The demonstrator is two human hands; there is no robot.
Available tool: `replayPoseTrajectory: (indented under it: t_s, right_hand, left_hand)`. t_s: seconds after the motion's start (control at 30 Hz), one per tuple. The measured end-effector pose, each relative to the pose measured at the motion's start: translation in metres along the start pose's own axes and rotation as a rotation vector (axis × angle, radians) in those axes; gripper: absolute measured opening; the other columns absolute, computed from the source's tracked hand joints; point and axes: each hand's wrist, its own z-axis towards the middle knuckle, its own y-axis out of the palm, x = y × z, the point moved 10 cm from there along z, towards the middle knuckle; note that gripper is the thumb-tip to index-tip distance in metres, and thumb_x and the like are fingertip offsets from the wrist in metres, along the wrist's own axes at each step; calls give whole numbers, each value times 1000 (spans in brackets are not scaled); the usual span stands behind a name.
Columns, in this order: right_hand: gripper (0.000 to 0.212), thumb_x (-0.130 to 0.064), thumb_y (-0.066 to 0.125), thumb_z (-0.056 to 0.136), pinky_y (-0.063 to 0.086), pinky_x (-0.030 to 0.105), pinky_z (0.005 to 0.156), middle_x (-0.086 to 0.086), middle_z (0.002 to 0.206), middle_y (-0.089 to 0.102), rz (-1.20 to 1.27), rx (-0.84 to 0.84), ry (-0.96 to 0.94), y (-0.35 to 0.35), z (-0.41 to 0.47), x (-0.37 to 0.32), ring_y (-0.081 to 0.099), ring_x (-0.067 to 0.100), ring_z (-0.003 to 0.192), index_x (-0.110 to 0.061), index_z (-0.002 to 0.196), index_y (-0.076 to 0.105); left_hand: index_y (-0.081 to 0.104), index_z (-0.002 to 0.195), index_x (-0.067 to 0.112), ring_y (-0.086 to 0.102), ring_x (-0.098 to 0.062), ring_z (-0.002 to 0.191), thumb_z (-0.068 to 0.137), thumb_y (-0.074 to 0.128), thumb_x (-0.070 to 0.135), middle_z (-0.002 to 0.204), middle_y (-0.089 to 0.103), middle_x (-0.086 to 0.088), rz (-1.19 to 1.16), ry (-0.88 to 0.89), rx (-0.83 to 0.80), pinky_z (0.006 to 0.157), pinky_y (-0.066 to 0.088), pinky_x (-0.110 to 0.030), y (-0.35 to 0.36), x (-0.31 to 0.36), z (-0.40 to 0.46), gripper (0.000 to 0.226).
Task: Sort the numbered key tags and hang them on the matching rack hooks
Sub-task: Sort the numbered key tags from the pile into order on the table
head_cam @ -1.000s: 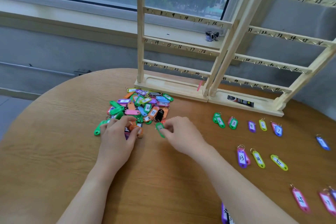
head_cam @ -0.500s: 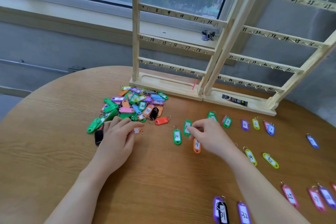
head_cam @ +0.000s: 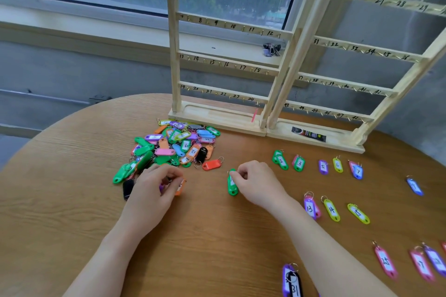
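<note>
Green oblong plastic key tag [head_cam: 232, 184] lies on the wood-grain tabletop [head_cam: 72, 200], pinched by the right hand [head_cam: 258, 184]; left hand [head_cam: 154, 190] fingers curl around an orange tag [head_cam: 180, 187].

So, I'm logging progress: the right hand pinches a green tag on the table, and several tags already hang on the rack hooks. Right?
Not quite. The head view shows the rack hooks bare; no tags hang yet. The right hand does pinch a green tag on the table.
</note>
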Motion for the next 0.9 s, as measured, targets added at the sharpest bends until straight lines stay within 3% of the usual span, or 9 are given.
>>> replayPoseTrajectory:
  t_s: [0.13, 0.23, 0.37, 0.43, 0.57, 0.7, 0.8, 0.9]
  right_hand:
    - [43, -45, 47, 103, 41, 37, 93, -2, 71, 62, -114, 26, -10, -4, -2, -4, 55, 24, 81, -20, 73, 66]
    - [46, -49, 47, 102, 39, 37, 97, -3, 66, 61, -128, 65, -18, -15, -6, -3, 58, 22, 78, -19, 75, 66]
    - [44, -50, 49, 101, 35, 38, 99, -5, 68, 61, -91, 162, -9, -48, -10, 17, 56, 23, 82, -21, 71, 63]
    - [45, -50, 50, 100, 37, 38, 95, -6, 67, 60, -71, 207, 4, -67, -17, 35, 55, 25, 82, -22, 66, 59]
    - [44, -42, 56, 99, 34, 35, 77, -4, 61, 59, -5, 310, 34, -106, -45, 74, 55, 25, 74, -18, 63, 60]
    - [44, -36, 60, 98, 27, 31, 68, -6, 52, 49, 68, 398, 109, -139, -85, 125, 48, 12, 62, -20, 58, 53]
    - [42, -35, 62, 97, 33, 29, 60, -7, 48, 47, 86, 455, 168, -159, -118, 170, 45, 11, 58, -22, 58, 56]
    - [40, -32, 63, 97, 37, 32, 59, -6, 49, 48, 114, 505, 225, -172, -154, 212, 44, 12, 55, -18, 61, 58]
  left_hand:
    - [69, 87, 31, 63, -9, 82, 87, 75, 8, 83, 69, 11, -155, -93, 115, 75, 51, -29, -14, -9, -1, 25]
    - [71, 83, 27, 62, -5, 73, 88, 75, 8, 81, 71, 13, -295, -185, 168, 70, 52, -29, -19, -16, -6, 20]
    - [72, 85, 27, 61, 0, 72, 88, 75, 6, 82, 73, 16, -378, -194, 199, 68, 45, -12, -11, 8, -13, 21]
    - [72, 88, 30, 57, -2, 69, 88, 75, 8, 83, 74, 18, -405, -194, 185, 67, 43, -15, -1, 24, -13, 22]
    - [74, 96, 33, 61, -8, 75, 90, 74, 13, 88, 75, 18, -441, -170, 36, 70, 45, -21, 42, 66, -9, 21]
    - [74, 90, 31, 63, -3, 72, 89, 73, 9, 81, 74, 16, -430, -102, -192, 67, 45, -15, 101, 122, -13, 21]
    - [73, 82, 29, 58, -7, 66, 87, 74, 12, 76, 72, 14, -396, -24, -361, 62, 41, -13, 147, 165, -22, 18]
    - [72, 78, 28, 55, -1, 63, 87, 74, 13, 72, 70, 17, -376, 59, -509, 61, 39, -13, 191, 203, -32, 17]
